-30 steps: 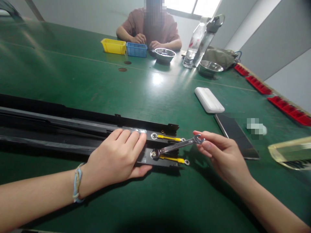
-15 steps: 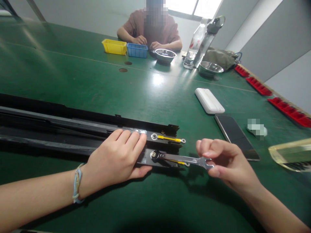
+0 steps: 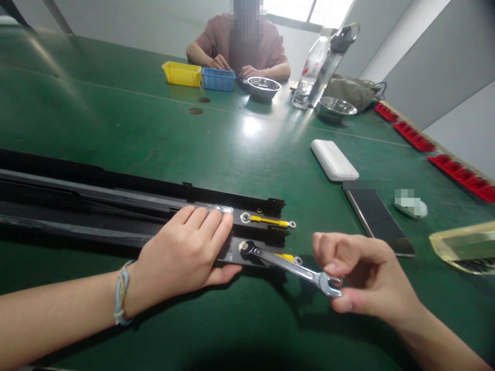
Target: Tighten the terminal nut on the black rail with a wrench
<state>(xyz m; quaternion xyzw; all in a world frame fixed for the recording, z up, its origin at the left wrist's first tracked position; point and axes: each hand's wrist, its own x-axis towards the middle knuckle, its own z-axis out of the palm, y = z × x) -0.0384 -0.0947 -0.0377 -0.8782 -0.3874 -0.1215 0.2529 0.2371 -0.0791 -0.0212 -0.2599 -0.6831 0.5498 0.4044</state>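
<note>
Pinching the wrench point(image 3: 286, 263) by its open end, the right hand point(image 3: 365, 291) has swung it clockwise toward the body, turning the bolt point(image 3: 244, 247) on the black rail point(image 3: 96, 198), which the left hand point(image 3: 185, 252) presses, palm flat, against the tabletop point(image 3: 232, 149).

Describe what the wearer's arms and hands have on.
Both forearms are bare, no sleeves, and neither hand is gloved. The left hand has a thin braided bracelet, light blue and pale strands, at its wrist. The right hand shows no ring or watch.
</note>
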